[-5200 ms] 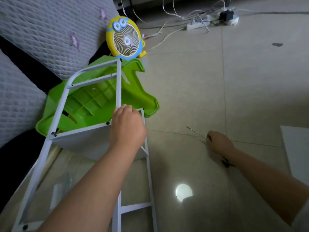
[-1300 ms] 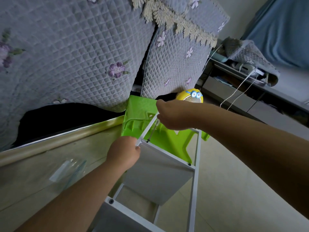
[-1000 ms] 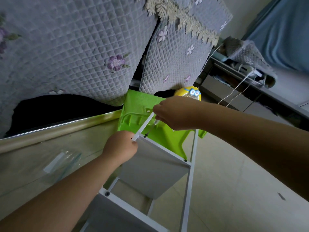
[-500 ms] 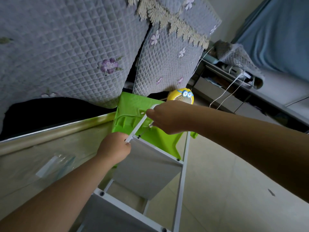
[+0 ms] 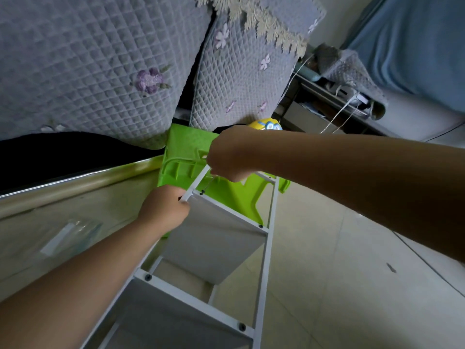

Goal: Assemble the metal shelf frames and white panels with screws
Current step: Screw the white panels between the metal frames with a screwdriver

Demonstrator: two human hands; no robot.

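The left hand (image 5: pixel 163 211) clenches the left rail of the metal shelf frame (image 5: pixel 266 260), right at the upper white panel (image 5: pixel 214 243)'s corner. At its 1 o'clock, the right hand (image 5: pixel 227 156) grips a thin screwdriver (image 5: pixel 208 185), tip on a dark screw (image 5: pixel 202 193) in that corner. The frame lies slanted across the tiled floor. The right hand and forearm hide the frame's top end and most of a yellow fan (image 5: pixel 268 124). A green plastic stool (image 5: pixel 186 144) sits at 12 o'clock beneath the frame, quilted cushions (image 5: pixel 88 59) beyond it. A clear plastic wrapper (image 5: pixel 68 238) lies at 8 o'clock.
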